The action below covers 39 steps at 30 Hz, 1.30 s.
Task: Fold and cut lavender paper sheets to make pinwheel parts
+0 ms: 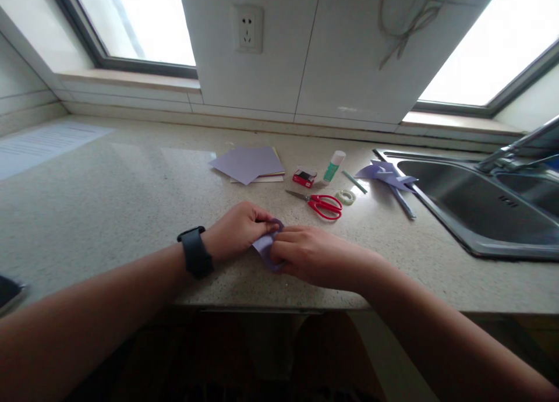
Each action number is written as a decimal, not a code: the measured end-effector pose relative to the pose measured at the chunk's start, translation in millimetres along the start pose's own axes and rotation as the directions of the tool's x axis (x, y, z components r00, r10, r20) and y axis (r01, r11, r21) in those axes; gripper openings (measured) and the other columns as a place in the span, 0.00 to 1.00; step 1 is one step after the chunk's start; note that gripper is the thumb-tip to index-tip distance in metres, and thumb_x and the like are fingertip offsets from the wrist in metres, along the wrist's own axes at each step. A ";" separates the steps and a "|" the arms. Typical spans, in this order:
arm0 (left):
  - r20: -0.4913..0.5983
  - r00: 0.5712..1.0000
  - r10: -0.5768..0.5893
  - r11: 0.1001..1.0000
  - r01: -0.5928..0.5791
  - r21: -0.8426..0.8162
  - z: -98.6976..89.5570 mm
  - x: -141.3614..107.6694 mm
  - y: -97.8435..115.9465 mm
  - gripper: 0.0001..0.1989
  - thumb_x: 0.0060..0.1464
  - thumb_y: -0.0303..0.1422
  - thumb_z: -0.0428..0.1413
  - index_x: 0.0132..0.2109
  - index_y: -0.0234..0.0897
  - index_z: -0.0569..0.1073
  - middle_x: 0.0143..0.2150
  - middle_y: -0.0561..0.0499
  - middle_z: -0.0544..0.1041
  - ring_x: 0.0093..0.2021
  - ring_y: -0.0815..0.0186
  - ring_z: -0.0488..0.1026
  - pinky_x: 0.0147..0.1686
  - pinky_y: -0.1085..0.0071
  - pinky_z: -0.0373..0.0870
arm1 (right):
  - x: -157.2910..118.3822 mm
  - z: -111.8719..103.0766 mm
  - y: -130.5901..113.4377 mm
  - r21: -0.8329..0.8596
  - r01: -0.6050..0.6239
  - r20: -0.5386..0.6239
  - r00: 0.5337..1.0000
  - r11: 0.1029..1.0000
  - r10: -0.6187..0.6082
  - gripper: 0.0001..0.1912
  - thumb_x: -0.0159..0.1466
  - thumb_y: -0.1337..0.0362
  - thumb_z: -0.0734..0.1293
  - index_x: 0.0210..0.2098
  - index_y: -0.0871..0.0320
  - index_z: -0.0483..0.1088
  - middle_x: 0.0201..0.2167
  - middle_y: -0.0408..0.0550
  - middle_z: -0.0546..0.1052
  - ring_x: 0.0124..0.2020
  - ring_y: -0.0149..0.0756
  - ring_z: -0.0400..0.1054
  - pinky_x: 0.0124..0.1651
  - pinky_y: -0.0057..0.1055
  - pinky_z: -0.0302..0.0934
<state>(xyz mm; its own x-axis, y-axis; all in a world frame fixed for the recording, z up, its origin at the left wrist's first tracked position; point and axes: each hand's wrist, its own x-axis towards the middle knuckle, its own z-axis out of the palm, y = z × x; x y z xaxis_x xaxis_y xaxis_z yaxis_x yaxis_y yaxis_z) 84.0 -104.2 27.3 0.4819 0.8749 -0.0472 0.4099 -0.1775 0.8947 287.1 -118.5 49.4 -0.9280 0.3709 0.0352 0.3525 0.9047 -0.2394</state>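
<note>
Near the front edge of the counter, both hands are on a small piece of purple paper (264,247). My left hand (240,227), with a dark watch on its wrist, pinches the paper's upper part between thumb and fingers. My right hand (308,251) is closed over the paper's right side, its fingers curled and covering much of the sheet. Part of the paper appears bent or curled up between the hands, but its exact shape is hidden. Just beyond the hands lie red-handled scissors (323,205), blades pointing left.
Behind are stacked purple sheets (248,162), a small red box (304,176), a standing glue stick (334,167), a tape roll (346,197) and a green strip (354,182). A purple paper pinwheel (384,173) lies by the sink (471,247). Printed paper (48,145) lies far left.
</note>
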 end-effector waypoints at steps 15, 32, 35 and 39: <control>-0.031 0.999 0.009 1.000 -0.008 0.023 0.8 0.9 -2.4 0.11 0.59 0.35 0.57 0.38 0.35 0.83 0.34 0.51 0.83 0.31 0.65 0.74 0.30 0.72 0.65 | -0.1 -7.0 0.4 0.127 -0.052 0.069 0.997 0.990 0.043 0.05 0.66 0.65 0.68 0.34 0.58 0.70 0.34 0.47 0.75 0.37 0.36 0.67 0.41 0.30 0.59; -0.111 0.932 0.346 0.755 -0.206 0.622 -5.2 4.9 -6.9 0.10 0.60 0.26 0.58 0.44 0.42 0.83 0.39 0.48 0.81 0.43 0.58 0.74 0.45 0.62 0.68 | 2.4 -1.6 -2.6 0.192 -0.028 0.006 1.000 0.981 0.027 0.07 0.70 0.69 0.63 0.40 0.58 0.74 0.40 0.48 0.76 0.43 0.36 0.69 0.49 0.33 0.61; -0.109 0.931 0.349 0.751 -0.208 0.627 -5.3 7.0 -9.2 0.10 0.60 0.25 0.59 0.44 0.42 0.83 0.39 0.48 0.81 0.42 0.59 0.74 0.46 0.62 0.68 | 5.0 -5.4 -4.8 0.202 -0.063 0.053 0.997 0.977 0.054 0.06 0.69 0.69 0.64 0.40 0.58 0.74 0.40 0.48 0.77 0.43 0.38 0.69 0.49 0.33 0.61; -0.110 0.935 0.338 0.774 -0.209 0.597 -6.7 9.0 -9.1 0.11 0.60 0.24 0.58 0.43 0.40 0.83 0.39 0.49 0.82 0.42 0.60 0.74 0.47 0.63 0.68 | 6.5 -9.4 -8.5 0.193 -0.110 0.094 0.991 0.975 0.093 0.07 0.68 0.71 0.64 0.39 0.59 0.74 0.38 0.49 0.77 0.42 0.38 0.70 0.47 0.33 0.62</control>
<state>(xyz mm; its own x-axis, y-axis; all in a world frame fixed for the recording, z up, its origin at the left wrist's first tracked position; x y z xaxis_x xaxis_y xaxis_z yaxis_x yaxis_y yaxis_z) 79.5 -91.7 21.7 0.5037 0.8076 0.3069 0.6790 -0.5897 0.4373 279.2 -121.8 60.8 -0.8984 0.4321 -0.0788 0.4224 0.8006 -0.4250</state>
